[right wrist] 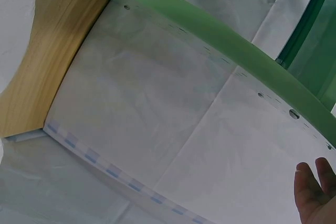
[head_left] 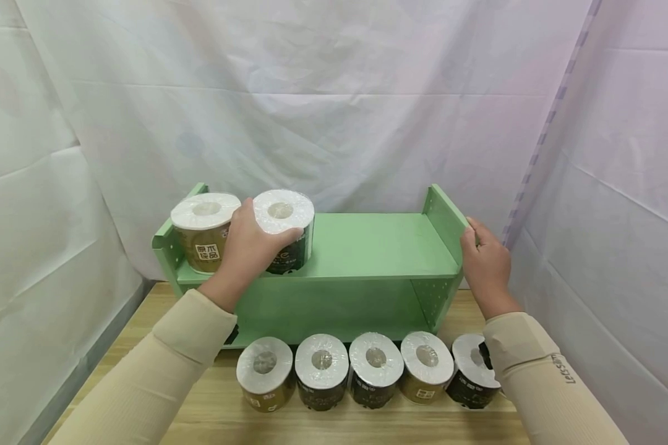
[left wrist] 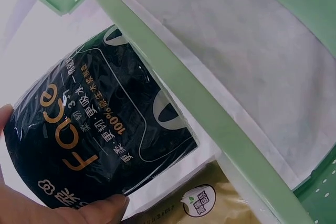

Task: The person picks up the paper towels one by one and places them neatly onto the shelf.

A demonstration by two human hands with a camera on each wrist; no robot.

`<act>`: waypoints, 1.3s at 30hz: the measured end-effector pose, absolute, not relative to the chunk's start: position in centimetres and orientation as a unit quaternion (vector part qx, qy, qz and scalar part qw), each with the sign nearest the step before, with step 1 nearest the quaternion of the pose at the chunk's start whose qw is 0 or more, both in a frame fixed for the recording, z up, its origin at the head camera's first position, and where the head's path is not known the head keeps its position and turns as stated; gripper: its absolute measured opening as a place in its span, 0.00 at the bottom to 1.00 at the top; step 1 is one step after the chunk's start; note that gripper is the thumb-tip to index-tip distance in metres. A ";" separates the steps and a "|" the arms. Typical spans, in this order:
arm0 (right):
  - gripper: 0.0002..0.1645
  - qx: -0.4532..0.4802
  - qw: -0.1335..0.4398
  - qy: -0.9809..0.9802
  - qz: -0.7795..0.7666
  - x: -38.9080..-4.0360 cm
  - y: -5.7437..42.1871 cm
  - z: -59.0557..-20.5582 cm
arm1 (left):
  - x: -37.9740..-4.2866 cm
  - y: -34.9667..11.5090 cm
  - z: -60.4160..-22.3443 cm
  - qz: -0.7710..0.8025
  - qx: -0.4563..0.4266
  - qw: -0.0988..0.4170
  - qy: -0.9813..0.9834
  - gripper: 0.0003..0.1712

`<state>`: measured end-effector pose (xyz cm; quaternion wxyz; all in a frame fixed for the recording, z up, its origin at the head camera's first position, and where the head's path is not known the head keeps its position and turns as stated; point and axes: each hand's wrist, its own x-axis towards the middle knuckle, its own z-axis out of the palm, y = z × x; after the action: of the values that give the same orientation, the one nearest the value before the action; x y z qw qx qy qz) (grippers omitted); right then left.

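On the top board of a green two-tier shelf (head_left: pixel 378 247), my left hand (head_left: pixel 249 248) grips a dark-wrapped toilet paper roll (head_left: pixel 299 213). The thumb lies across its front, and most of the fingers are hidden behind it. In the left wrist view, the dark wrapper (left wrist: pixel 100 124) lies between thumb and fingers, its bottom close to the green board edge (left wrist: pixel 184 93). To the left stands a gold-wrapped toilet paper roll (head_left: pixel 203 238), touching or nearly touching my hand. At the shelf's right end, my right hand (head_left: pixel 487 262) holds the upper edge of the side panel (head_left: pixel 444 216).
Several toilet paper rolls stand in a row on the wooden table (head_left: pixel 211 408) before the shelf, among them a gold one (head_left: pixel 265 374) at the left and a dark one (head_left: pixel 470 386) by my right sleeve. White curtains (head_left: pixel 339 111) hang behind and at both sides.
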<state>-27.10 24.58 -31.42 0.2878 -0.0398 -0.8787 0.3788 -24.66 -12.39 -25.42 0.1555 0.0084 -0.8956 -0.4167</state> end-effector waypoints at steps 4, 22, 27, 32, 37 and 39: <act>0.32 -0.040 0.287 -0.879 0.378 -27.1 24.6 -31.4 | -24.8 -12.4 -25.3 -0.411 0.012 0.150 -0.899 0.60; 0.32 -0.039 0.286 -0.881 0.376 -27.2 24.7 -31.5 | -25.2 -12.3 -24.4 -0.392 0.032 0.112 -0.913 0.62; 0.32 -0.040 0.287 -0.880 0.375 -27.3 24.7 -31.6 | -25.2 -12.3 -24.3 -0.384 0.035 0.108 -0.916 0.62; 0.32 -0.043 0.285 -0.881 0.376 -27.3 24.6 -31.6 | -25.2 -12.2 -24.1 -0.384 0.036 0.104 -0.917 0.61; 0.32 -0.046 0.283 -0.878 0.382 -27.4 24.5 -31.7 | -25.2 -12.2 -24.1 -0.385 0.035 0.107 -0.916 0.59; 0.32 -0.046 0.283 -0.878 0.383 -27.4 24.5 -31.7 | -25.2 -12.1 -24.2 -0.386 0.034 0.110 -0.915 0.59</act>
<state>-27.44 24.52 -31.68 0.2835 -0.0462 -0.8781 0.3827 -25.18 -12.14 -24.16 0.1101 0.0340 -0.9153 -0.3858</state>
